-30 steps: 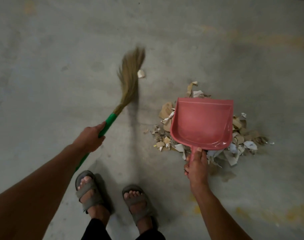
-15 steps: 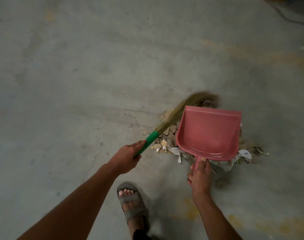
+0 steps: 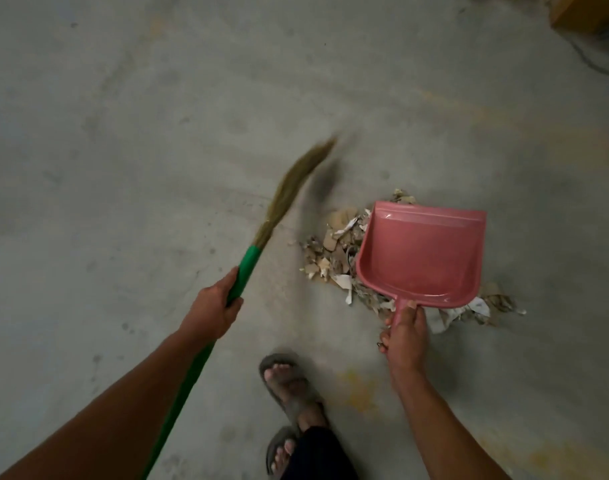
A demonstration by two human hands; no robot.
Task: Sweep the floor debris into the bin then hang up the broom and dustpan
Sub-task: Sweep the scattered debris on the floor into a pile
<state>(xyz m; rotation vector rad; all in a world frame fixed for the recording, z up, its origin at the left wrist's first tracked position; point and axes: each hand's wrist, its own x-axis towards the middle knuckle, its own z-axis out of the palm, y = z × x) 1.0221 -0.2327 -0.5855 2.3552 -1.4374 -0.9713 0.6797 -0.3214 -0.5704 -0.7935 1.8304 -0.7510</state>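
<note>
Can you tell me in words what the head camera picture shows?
Seen from above, a left hand grips a green broom, and a right hand holds a pink dustpan over a pile of paper scraps on a grey concrete floor.

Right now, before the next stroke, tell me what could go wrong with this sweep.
1. The dustpan sits over the debris, empty, with scraps showing on both its sides; a stroke may push them under or past it rather than in.
2. The broom is blurred mid-swing, off to the pile's left; a fast stroke could scatter light scraps across the floor.
3. A sandalled foot stands close below the pile, so scraps could land on it.
</note>
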